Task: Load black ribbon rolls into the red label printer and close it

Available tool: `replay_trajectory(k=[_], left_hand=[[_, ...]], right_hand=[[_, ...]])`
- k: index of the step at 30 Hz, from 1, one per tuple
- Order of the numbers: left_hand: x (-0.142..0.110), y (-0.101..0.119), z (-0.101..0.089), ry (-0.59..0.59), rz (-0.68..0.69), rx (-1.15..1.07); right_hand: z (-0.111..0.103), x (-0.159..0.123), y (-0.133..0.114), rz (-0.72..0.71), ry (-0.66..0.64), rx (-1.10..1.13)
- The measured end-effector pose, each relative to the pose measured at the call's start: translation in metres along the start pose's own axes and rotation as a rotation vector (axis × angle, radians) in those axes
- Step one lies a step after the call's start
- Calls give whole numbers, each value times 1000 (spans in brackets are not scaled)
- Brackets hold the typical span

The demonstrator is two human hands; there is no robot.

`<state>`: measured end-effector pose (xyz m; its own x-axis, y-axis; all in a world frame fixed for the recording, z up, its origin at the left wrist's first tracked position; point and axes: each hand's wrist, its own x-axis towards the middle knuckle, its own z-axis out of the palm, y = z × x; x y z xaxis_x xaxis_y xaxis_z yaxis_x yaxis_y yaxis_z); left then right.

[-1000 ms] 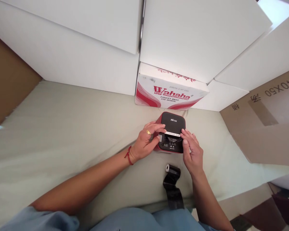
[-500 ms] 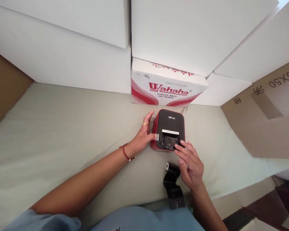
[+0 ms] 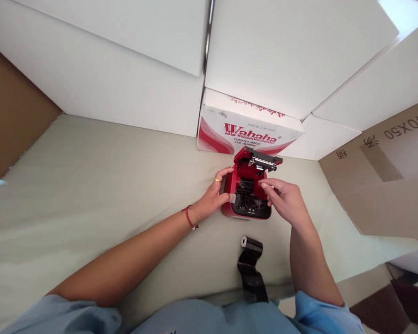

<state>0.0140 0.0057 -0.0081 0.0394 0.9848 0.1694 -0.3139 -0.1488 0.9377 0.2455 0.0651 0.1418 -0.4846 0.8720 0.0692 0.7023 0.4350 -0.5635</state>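
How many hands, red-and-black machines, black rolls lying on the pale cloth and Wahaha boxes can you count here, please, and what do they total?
Left hand and right hand: 2
Red-and-black machine: 1
Black roll on the pale cloth: 1
Wahaha box: 1
Total: 5

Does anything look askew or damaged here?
One oddity: the black roll lies partly unwound, its strip trailing in loose waves toward the person. The red machine stands open; no spill or damage shows.

Soft, fairly bright light, glare at upper right, faint shadow along left forearm; wide-angle stretching at edges, printer lettering blurred
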Motion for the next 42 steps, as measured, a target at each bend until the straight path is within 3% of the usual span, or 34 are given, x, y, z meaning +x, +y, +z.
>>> replay_trajectory(k=[4,7,11,16,19,21,25,27,30,32,37,40,42], left_hand=[[1,-1,-1,-2,13,17],[2,-1,-1,-4,34,26],[2,0,-2,-4,26,25],[3,1,-2,-12,27,12],[3,0,-2,-2,15,11],[3,0,-2,-5,13,-1],[4,2,-3,-13,19,-27],[4,4,-3,-12,10,-37],[3,7,-2,-16,-6,-44],[3,7,-3,-19,-6,-42],[3,5,-3,-16,11,-17],[3,4,-3,-19,17,-25],[3,4,-2,-22,24,-29]], right_hand=[[15,43,-8,-58,-184,-497],[32,55,-14,-43,-262,-667],[33,46,-19,-41,-246,-646],[-14,-12,-12,-26,-60,-196],[-45,-56,15,97,20,23],[-53,-79,46,184,90,38],[-37,-105,109,294,132,-87],[-21,-113,123,308,165,-126],[0,-125,111,250,291,-114],[11,-132,89,141,272,-38],[41,-135,36,-38,-236,110],[50,-129,24,-33,-332,66],[44,-123,18,-56,-355,55]])
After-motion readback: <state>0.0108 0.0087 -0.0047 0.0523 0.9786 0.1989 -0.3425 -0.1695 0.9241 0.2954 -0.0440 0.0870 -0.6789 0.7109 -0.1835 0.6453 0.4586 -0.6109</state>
